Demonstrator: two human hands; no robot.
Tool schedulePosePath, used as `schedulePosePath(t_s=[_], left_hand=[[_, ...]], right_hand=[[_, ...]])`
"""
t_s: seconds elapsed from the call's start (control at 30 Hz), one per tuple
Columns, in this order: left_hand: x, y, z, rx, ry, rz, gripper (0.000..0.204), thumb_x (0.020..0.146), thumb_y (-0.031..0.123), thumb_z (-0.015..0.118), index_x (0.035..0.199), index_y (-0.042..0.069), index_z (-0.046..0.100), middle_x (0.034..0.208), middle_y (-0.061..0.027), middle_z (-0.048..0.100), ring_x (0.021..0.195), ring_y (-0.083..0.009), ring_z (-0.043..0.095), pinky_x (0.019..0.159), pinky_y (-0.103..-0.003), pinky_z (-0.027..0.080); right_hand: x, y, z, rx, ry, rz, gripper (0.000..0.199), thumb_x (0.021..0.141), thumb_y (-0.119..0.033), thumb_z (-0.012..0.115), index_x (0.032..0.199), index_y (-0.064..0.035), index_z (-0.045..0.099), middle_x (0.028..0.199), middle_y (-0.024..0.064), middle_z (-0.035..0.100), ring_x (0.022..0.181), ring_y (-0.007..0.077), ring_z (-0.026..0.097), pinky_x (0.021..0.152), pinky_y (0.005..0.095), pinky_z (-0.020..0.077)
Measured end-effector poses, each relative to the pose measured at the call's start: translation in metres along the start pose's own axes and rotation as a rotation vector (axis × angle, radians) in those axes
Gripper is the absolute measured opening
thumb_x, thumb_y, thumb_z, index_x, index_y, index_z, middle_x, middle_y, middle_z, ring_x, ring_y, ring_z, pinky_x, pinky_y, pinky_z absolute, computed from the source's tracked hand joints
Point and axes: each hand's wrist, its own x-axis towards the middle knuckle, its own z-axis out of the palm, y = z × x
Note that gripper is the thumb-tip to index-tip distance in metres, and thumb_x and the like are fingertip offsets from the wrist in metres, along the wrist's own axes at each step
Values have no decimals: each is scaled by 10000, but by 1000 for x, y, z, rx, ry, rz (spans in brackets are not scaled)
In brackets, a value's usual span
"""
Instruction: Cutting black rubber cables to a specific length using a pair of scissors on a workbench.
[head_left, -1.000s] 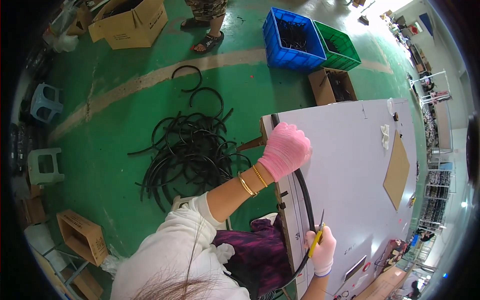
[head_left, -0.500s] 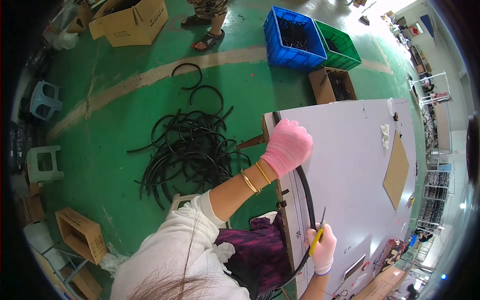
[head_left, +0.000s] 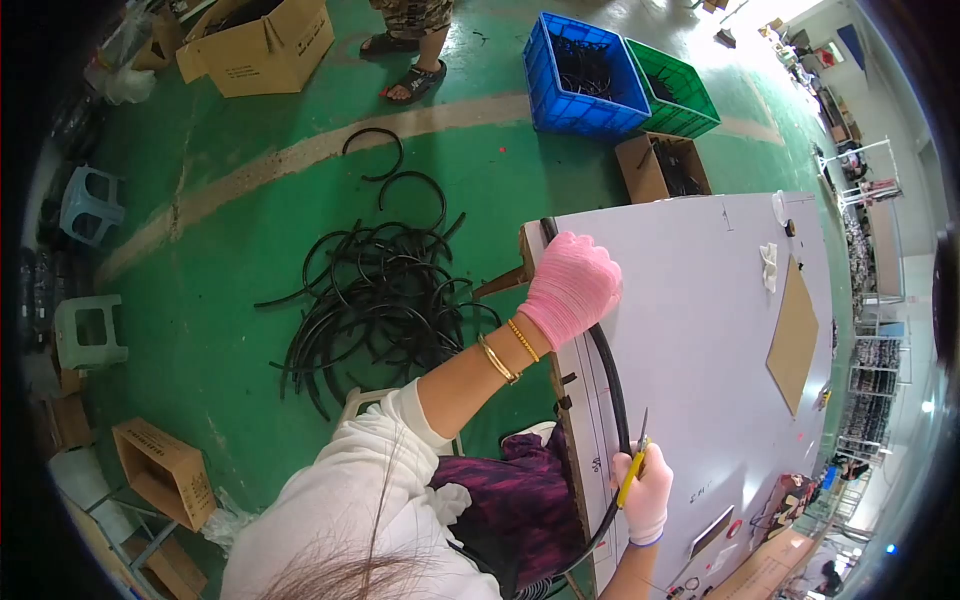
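A black rubber tube point(head_left: 611, 385) curves along the near left edge of the pale table point(head_left: 690, 320) and drops past its lower corner. My left hand point(head_left: 573, 288), in a pink knitted glove, is closed around the tube near its far end, which pokes out just beyond the fist. Farther down the tube, my gloved right hand point(head_left: 648, 492) grips yellow-handled thread snips point(head_left: 632, 474), their pointed blade aimed away from me. The same hand rests against the tube; whether its fingers also wrap round the tube is hidden.
On the green floor at left lies a heap of cut black tubes point(head_left: 375, 300). A blue crate point(head_left: 585, 75), a green crate point(head_left: 680, 90) and a cardboard box point(head_left: 645, 170) stand beyond the table. A brown board point(head_left: 792, 345) lies on the table; a person's sandalled foot point(head_left: 415, 82) is at the top.
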Motion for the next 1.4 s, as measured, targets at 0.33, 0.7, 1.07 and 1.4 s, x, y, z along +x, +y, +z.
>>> schedulePosePath(t_s=[0.33, 0.7, 1.07, 1.4], left_hand=[[4, 1, -1, 5, -13, -10, 170, 804, 251, 674, 661, 160, 691, 689, -28, 633, 787, -210, 618, 775, -367, 454], [4, -5, 0, -24, -4, 17, 189, 796, 235, 643, 640, 133, 675, 687, -56, 628, 784, -246, 624, 775, -397, 463], [7, -23, 7, 193, 47, 218, 544, 826, 347, 708, 1277, 72, 578, 1329, -168, 565, 1291, -351, 503, 1091, -487, 373], [28, -37, 19, 386, -141, 225, 575, 955, 392, 608, 1437, 92, 518, 1543, -144, 457, 1441, -318, 399, 1167, -448, 321]], right_hand=[[2, 1, -2, -7, -12, -6, 87, 940, -19, 629, 951, 8, 547, 685, 30, 569, 551, 87, 545, 497, 243, 446], [3, 10, -4, -86, -8, -57, 147, 942, -57, 677, 946, 17, 550, 663, 16, 553, 553, 71, 537, 481, 247, 436], [-12, 1, -3, 55, -46, -149, 225, 934, -123, 685, 1099, 12, 614, 710, 21, 586, 642, 119, 582, 604, 295, 479], [-168, 77, -58, 761, -186, 336, 245, 945, -95, 653, 1119, 50, 561, 815, 47, 616, 673, 102, 584, 628, 258, 478]])
